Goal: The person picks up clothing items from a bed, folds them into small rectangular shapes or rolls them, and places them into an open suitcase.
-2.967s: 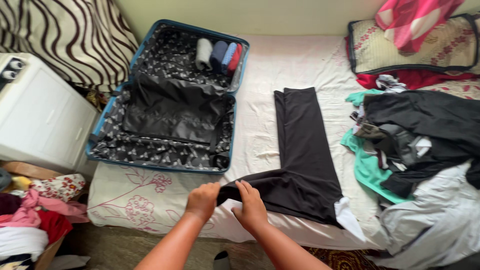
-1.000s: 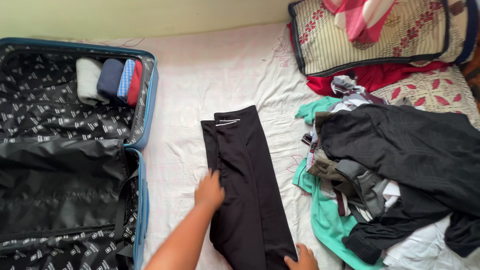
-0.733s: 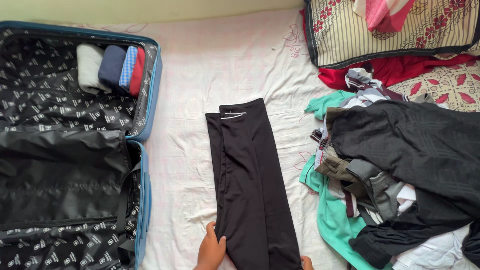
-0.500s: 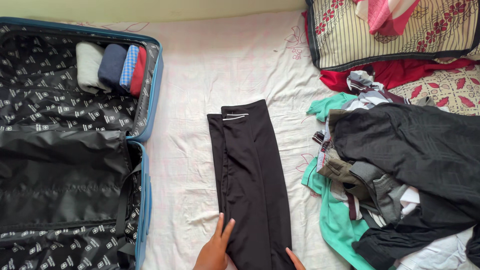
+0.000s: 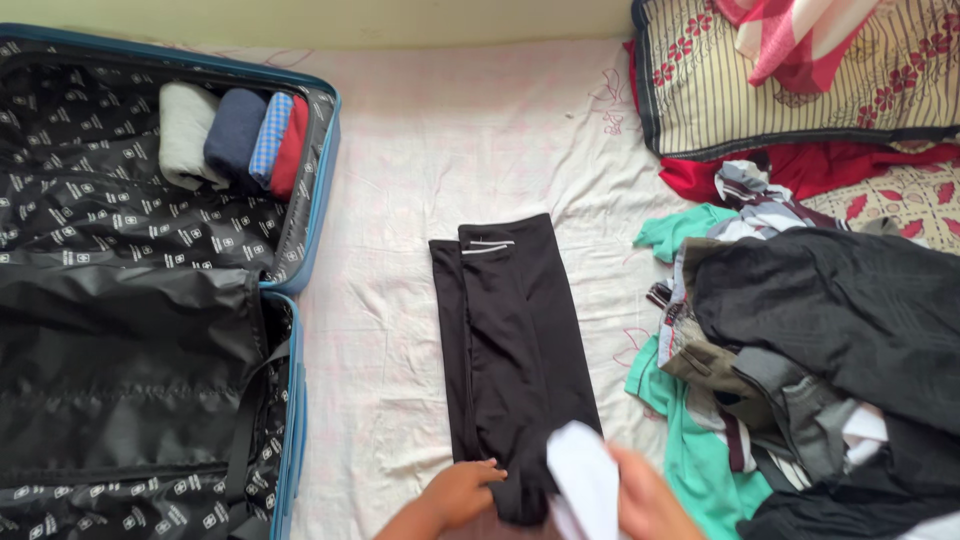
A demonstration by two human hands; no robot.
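Where the black trousers [image 5: 515, 350] end, left hand [image 5: 462, 492] and right hand [image 5: 648, 500] pinch the hem — previously flat, now lifted.

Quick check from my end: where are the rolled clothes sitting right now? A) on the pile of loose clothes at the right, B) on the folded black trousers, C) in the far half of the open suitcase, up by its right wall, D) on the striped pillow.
C: the four rolled clothes, white, navy, blue check and red, stand side by side in the far half of the open blue suitcase, against its right wall.
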